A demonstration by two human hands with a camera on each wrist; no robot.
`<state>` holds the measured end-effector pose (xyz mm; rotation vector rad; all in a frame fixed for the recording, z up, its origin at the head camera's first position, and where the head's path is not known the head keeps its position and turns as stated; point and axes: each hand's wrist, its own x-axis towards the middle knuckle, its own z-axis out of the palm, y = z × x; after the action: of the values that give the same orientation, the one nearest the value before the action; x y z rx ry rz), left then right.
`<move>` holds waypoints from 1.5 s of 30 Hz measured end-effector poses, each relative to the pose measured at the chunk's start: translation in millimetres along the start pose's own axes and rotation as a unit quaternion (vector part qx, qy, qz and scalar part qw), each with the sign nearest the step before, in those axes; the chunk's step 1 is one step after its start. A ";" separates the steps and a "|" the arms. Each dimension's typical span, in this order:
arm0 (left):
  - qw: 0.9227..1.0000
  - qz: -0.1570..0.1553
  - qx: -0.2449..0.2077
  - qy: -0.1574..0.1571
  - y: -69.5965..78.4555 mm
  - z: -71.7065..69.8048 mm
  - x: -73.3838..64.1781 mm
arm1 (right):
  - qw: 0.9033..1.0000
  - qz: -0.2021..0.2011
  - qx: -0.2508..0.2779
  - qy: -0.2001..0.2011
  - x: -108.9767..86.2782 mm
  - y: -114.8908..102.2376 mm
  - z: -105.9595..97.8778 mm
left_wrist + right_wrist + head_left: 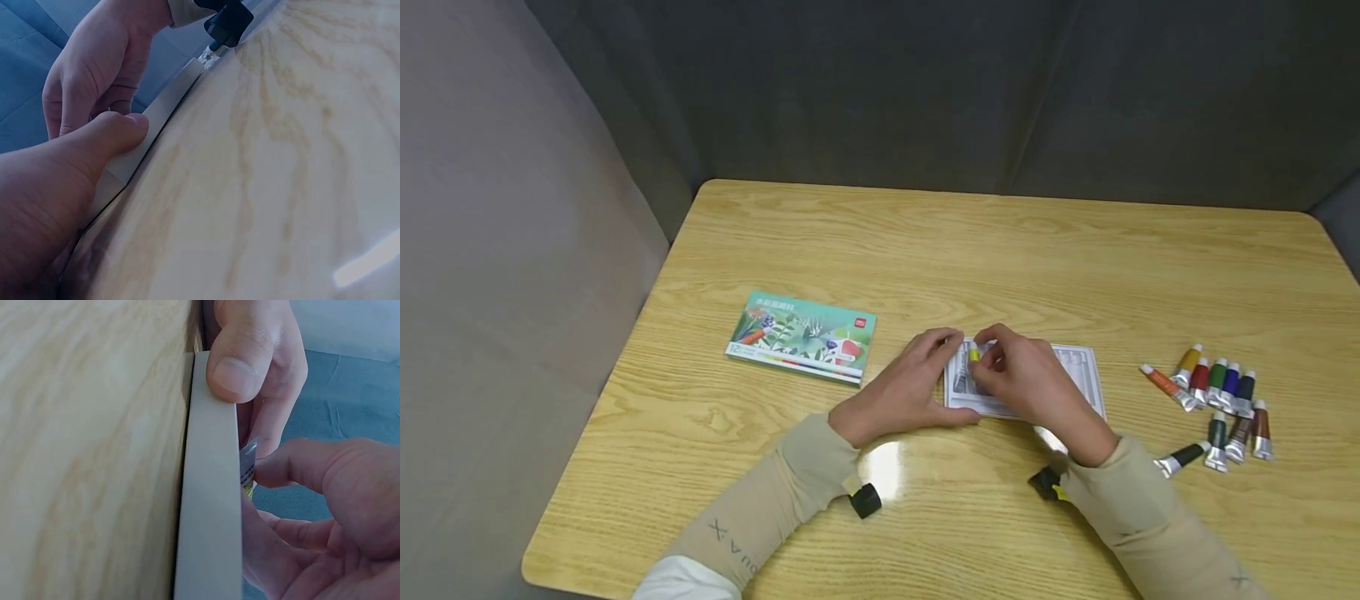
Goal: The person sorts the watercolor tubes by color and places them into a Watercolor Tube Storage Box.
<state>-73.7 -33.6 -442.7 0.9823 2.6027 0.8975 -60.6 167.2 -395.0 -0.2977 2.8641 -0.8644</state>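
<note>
A white paint tray (1086,377) with moulded slots lies on the table in the head view. My left hand (910,385) grips its left end, thumb along the near side and fingers at the far side. My right hand (1033,375) pinches a yellow-capped paint tube (975,356) over the tray's left part. In the right wrist view, part of that paint tube (248,465) shows by the fingertips, above the tray's pale side wall (209,487). Just left of it in the tray is a greyish shape, too small to make out. Fingers hide much of the tube.
A teal watercolour box cover (805,337) lies left of the hands. To the right are several loose paint tubes, among them an orange tube (1167,386), a red tube (1199,379) and a black-capped tube (1183,457) near the right sleeve. A dark curtain (880,100) hangs behind the table.
</note>
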 end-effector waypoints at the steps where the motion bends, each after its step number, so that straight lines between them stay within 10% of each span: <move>1: 1.000 0.001 0.000 0.001 -0.1 -0.1 0.2 | 1.000 0.000 0.001 0.001 0.2 -0.1 0.3; 45: 1.000 0.001 -0.003 -0.002 -0.5 0.2 -0.1 | 0.998 0.003 -0.033 0.054 -3.9 -7.1 8.4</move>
<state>-73.9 -33.9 -443.2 0.9839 2.5942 0.9014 -54.2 157.8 -397.7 -0.2584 2.9956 -0.8110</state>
